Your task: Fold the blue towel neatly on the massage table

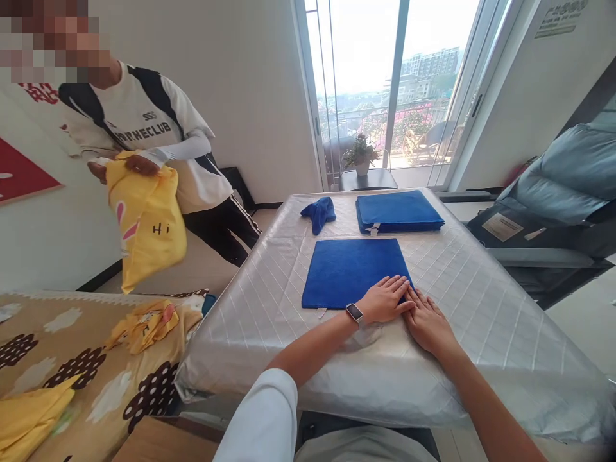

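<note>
A flat blue cloth (353, 269) lies spread on the silver quilted table cover (481, 308). My left hand (384, 299), with a watch on its wrist, lies flat and open on the cloth's near right corner. My right hand (426, 321) rests flat and open beside it, fingertips at the cloth's corner and touching the left hand. Farther back sits a stack of folded blue cloths (398, 212), and a crumpled blue cloth (318, 213) lies to its left.
Another person (158, 147) stands at the left holding a yellow garment (147, 221). Yellow clothes (144, 324) lie on a patterned bedspread (72, 366) at the lower left. A potted plant (360, 154) stands by the glass balcony door. A grey chair (568, 192) is at the right.
</note>
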A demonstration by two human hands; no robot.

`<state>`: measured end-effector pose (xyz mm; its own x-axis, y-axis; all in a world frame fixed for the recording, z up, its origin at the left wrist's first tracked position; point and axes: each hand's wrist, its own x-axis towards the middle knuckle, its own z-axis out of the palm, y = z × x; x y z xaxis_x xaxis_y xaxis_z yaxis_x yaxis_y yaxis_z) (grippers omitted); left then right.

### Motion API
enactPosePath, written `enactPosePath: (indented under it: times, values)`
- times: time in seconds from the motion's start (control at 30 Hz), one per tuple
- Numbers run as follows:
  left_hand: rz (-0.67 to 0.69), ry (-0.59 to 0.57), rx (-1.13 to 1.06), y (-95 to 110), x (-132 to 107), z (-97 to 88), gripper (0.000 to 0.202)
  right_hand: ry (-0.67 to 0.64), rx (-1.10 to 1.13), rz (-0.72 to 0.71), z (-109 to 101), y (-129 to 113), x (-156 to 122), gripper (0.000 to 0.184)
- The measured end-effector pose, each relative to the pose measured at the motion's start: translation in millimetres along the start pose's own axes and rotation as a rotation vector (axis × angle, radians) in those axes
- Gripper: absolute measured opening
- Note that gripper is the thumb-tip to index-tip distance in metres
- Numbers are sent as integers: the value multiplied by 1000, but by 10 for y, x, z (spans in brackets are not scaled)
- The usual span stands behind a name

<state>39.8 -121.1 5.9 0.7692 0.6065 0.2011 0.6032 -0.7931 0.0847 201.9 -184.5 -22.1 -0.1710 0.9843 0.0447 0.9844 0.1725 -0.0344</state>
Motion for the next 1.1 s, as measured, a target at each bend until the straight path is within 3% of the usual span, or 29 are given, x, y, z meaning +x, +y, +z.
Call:
enactPosePath:
  times: [0.07,0.17,0.3,0.43,0.57,0.9,1.1]
  values:
    - [-29,-7,-13,13,43,95,73,12,-1,0,8,4,2,61]
    - [-38,-43,-44,-66,-125,88,75,18,13,17,33,13,15,61]
    - [-88,-130,-102,-368,-632,-113,75,2,18,31,50,16,25,62]
    - [-258,-210,-97,-745,-1264,-318,75,-4,49,44,38,12,18,62]
    - [-370,-234,-61,-925,-1669,-392,71,-12,80,46,26,13,11,63]
    - [-418,-233,-77,-822,-1699,-370,70,-34,49,21,20,70,26,64]
    - [-385,-193,-86,-839,-1756,-340,64,-85,68,14,-204,213,300,62]
